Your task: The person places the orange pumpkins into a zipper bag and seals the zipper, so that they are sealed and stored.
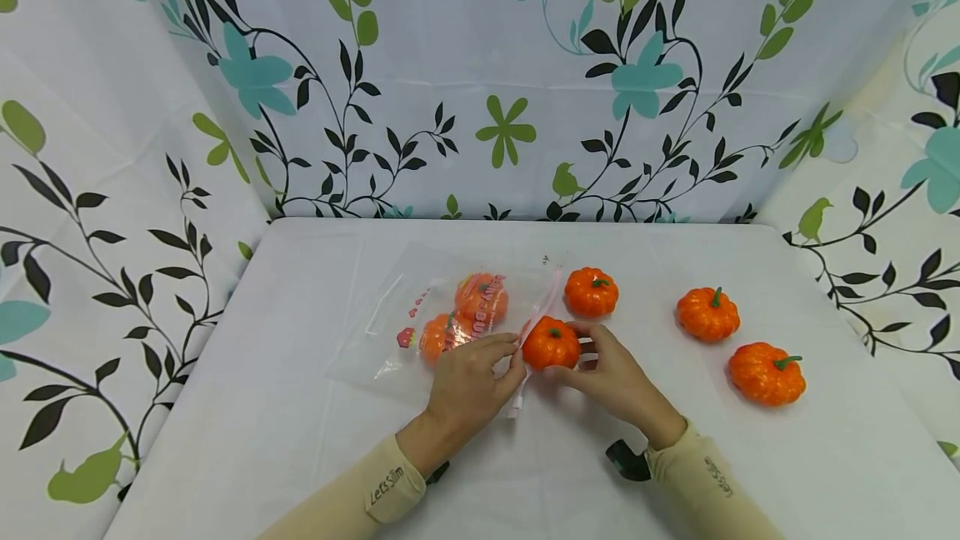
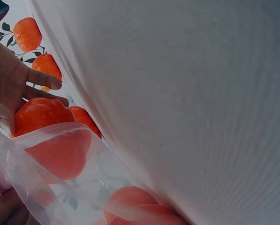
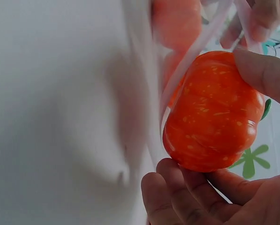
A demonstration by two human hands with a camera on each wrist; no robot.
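Note:
A clear plastic zip bag (image 1: pixel 386 332) with red and pink print lies flat on the table, two small orange pumpkins (image 1: pixel 480 298) inside it. My left hand (image 1: pixel 467 377) pinches the bag's pink-edged mouth and holds it apart. With thumb and fingers around it, my right hand (image 1: pixel 611 373) grips another orange pumpkin (image 1: pixel 553 345) at that mouth. In the left wrist view, the near part of this pumpkin (image 2: pixel 60 152) shows through the plastic while the rest stays outside. The right wrist view shows my thumb above it and my fingers (image 3: pixel 177 197) beneath.
Just behind the bag's mouth sits a loose orange pumpkin (image 1: pixel 592 292). Two more, one farther back (image 1: pixel 708 314) and one nearer (image 1: pixel 767 374), lie to the right on the white table (image 1: pixel 300 457). A leaf-patterned curtain (image 1: pixel 420 48) hangs behind and at both sides.

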